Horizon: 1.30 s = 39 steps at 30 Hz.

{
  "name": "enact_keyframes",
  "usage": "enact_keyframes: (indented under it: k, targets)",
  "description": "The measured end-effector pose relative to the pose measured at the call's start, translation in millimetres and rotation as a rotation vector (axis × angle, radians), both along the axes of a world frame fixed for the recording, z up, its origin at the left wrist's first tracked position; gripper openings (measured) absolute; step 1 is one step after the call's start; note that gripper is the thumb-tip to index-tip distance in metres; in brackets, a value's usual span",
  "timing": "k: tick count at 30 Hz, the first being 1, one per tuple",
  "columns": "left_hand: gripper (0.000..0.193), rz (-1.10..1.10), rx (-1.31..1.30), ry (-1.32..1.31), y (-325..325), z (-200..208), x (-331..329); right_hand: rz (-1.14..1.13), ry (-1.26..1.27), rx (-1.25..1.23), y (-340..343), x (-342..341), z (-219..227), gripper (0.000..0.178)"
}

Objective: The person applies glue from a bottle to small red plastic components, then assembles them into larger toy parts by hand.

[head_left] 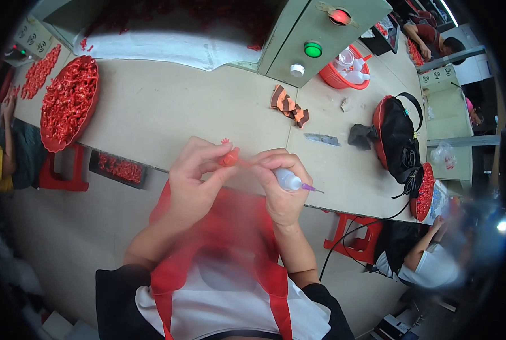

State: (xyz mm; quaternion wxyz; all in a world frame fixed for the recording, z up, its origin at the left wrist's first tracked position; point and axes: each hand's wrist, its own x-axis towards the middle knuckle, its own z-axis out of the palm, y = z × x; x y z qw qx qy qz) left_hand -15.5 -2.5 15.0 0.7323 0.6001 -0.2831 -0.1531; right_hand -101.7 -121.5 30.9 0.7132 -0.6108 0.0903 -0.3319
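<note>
My left hand (191,175) pinches a small red plastic piece (229,156) between thumb and fingertips, just above the near edge of the table. A little knobbed tip sticks up from the piece. My right hand (285,203) is closed around a small translucent squeeze bottle (287,179). The bottle's purple needle tip (308,187) points away to the right. The right thumb and forefinger meet close to the red piece, where something reddish and blurred shows between the hands. I cannot make out whether those fingertips grip it.
A red tray (69,102) heaped with glossy red pieces stands at the left. Ahead is a green-grey machine (315,42) with buttons. An orange-brown cloth (288,106), a flat blade-like strip (322,139), a red basket of bottles (343,82) and a black bag (400,141) lie rightward. People sit either side.
</note>
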Motion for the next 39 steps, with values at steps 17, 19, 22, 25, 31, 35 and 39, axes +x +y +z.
enact_keyframes:
  k: [17,19,22,25,31,35,39]
  targets:
    - [0.032,-0.082,0.016,0.196,3.4,1.3,5.8,0.007,0.163,0.161,4.7,1.2,2.0,0.01]
    - [0.032,-0.084,0.017,0.198,3.5,1.0,6.6,-0.009,0.145,0.137,6.1,2.9,-0.3,0.01]
    - [0.032,-0.077,0.021,0.157,3.6,-1.3,6.5,-0.034,0.114,0.065,6.3,5.6,-3.6,0.012]
    - [0.032,-0.046,0.037,0.098,4.3,-2.9,8.0,-0.033,0.139,-0.083,4.1,5.6,-3.8,0.013]
    - [0.032,-0.063,0.097,0.069,3.6,-0.6,8.2,0.004,0.219,-0.073,-3.0,7.5,-0.7,0.013]
    - [0.032,-0.058,0.115,0.075,2.1,-1.5,7.9,0.059,0.246,-0.089,-8.4,7.4,-4.3,0.014]
    - [0.032,-0.053,0.155,0.059,1.3,-2.9,7.8,0.105,0.277,0.051,-10.7,7.6,-5.4,0.012]
